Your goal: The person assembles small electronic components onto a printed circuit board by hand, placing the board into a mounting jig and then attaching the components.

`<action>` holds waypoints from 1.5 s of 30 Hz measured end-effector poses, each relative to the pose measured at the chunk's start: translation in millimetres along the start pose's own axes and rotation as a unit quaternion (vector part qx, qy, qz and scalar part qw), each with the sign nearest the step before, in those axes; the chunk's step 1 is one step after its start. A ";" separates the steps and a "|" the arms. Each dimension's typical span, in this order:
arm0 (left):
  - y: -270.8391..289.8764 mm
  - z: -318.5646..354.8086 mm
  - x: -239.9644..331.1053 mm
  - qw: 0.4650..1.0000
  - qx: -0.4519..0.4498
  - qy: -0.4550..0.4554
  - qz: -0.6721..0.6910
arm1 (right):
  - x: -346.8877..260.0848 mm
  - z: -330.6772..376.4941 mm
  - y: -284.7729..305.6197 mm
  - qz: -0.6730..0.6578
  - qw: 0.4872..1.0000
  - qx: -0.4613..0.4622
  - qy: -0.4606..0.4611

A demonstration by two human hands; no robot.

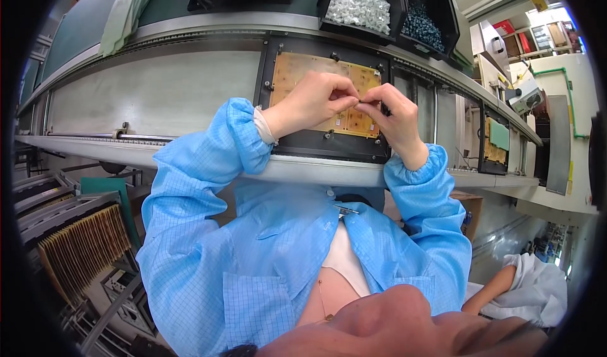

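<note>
A yellow-orange circuit board (351, 124) lies in a black frame (297, 143) on the rail line in front of me. Above its middle, the fingertips of both hands meet at a tiny dark component (360, 101), too small to name more exactly. My left hand (316, 98) pinches from the left with thumb and forefinger. From the right, my right hand (397, 111) is closed the same way, and another dark piece (385, 109) shows among its curled fingers. The hands cover part of the board.
Beyond the frame stand a black bin of white parts (359, 6) and a black bin of dark blue parts (422, 27). Pale gloves (128, 12) drape over the far rail. A rack of boards (85, 252) is at lower left. Another person's arm (490, 290) shows at lower right.
</note>
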State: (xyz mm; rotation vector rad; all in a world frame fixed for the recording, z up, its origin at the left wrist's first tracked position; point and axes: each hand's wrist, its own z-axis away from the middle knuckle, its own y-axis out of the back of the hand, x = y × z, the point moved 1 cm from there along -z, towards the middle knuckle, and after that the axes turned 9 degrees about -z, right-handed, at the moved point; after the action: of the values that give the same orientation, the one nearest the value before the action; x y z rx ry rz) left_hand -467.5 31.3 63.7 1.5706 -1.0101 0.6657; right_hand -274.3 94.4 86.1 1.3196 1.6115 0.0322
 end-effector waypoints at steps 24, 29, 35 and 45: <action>10.7 -4.9 -17.4 0.986 0.058 0.079 0.135 | 77.0 4.9 24.8 0.108 0.992 0.050 -0.052; 14.2 -6.6 -24.4 0.988 0.069 0.073 0.119 | 81.8 3.2 23.4 0.112 0.991 0.054 -0.051; 16.2 -4.2 -29.0 0.989 0.083 0.054 0.113 | 80.9 2.5 22.6 0.132 0.990 0.040 -0.024; 20.8 -5.1 -33.1 0.992 0.094 0.036 0.081 | 70.5 -3.5 28.2 0.219 0.973 -0.027 0.069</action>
State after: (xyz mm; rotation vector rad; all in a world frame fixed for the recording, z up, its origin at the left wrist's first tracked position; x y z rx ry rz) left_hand -501.0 43.9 47.3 1.6243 -1.0521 0.9466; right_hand -248.9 160.0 57.4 1.6349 1.3917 0.4426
